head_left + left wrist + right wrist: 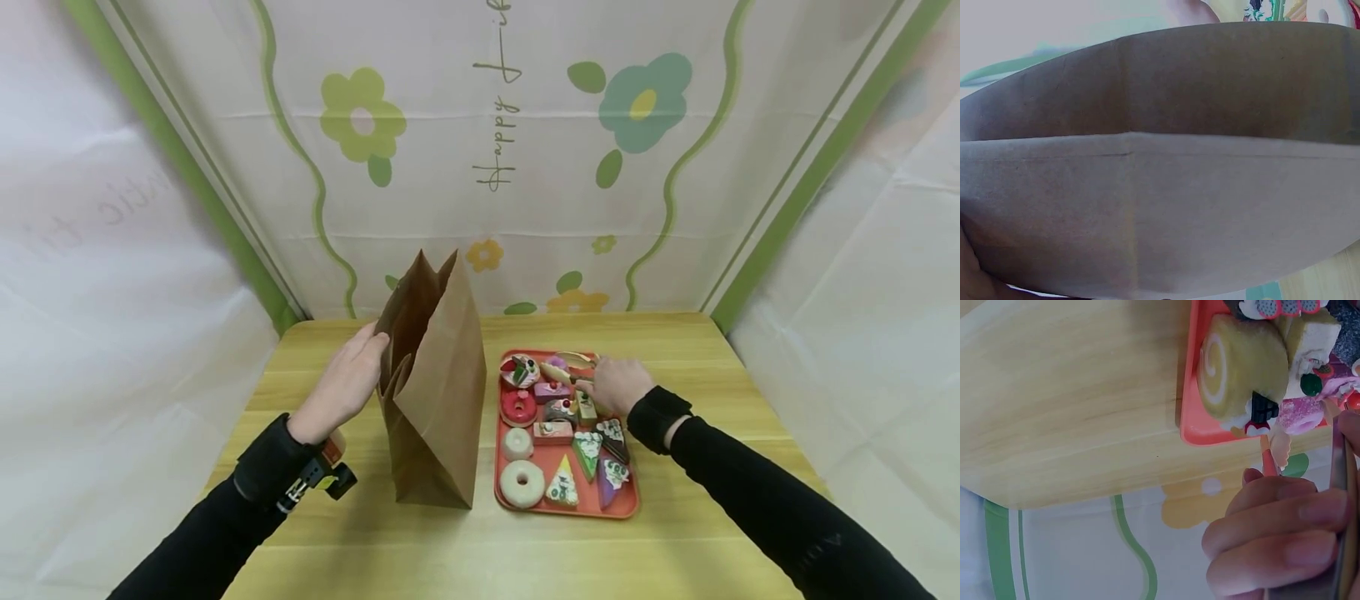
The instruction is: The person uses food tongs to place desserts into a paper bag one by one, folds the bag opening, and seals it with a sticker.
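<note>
Tabletop (pixel 525 558), wood-grained, bears bag (pixel 446 400) and tray (pixel 627 502) before flowered cloth (pixel 435 200).

We have the paper bag (pixel 446 408) standing on the table (pixel 337 533), just left of the tray (pixel 628 500). Donuts (pixel 510 486) line the tray's left side; cake slices (pixel 587 450) lie to their right. We see the left hand (pixel 345 379) at the bag's left rim, the right hand (pixel 621 385) over the tray's back right corner. Behind hangs a curtain (pixel 555 208).

The bag (pixel 448 408) is brown, the tongs (pixel 576 359) gold, the tray (pixel 628 502) red, the backdrop (pixel 438 208) flower-patterned.
</note>
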Action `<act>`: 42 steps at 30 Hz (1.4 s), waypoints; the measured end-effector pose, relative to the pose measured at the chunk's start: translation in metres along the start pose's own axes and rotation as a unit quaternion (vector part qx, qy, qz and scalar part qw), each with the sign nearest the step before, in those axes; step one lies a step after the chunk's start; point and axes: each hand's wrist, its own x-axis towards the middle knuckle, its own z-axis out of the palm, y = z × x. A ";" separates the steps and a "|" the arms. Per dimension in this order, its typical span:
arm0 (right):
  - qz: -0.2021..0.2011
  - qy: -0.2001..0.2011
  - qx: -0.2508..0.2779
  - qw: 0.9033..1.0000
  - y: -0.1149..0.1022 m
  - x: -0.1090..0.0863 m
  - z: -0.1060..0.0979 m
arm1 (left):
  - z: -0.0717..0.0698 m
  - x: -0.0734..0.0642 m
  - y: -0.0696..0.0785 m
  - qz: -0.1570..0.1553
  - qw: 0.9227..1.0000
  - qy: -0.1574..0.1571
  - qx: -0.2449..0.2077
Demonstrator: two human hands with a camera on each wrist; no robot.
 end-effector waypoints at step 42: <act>0.205 0.062 0.449 0.868 -0.056 -0.042 -0.075 | 0.021 -0.010 0.001 -0.088 0.961 0.034 -0.259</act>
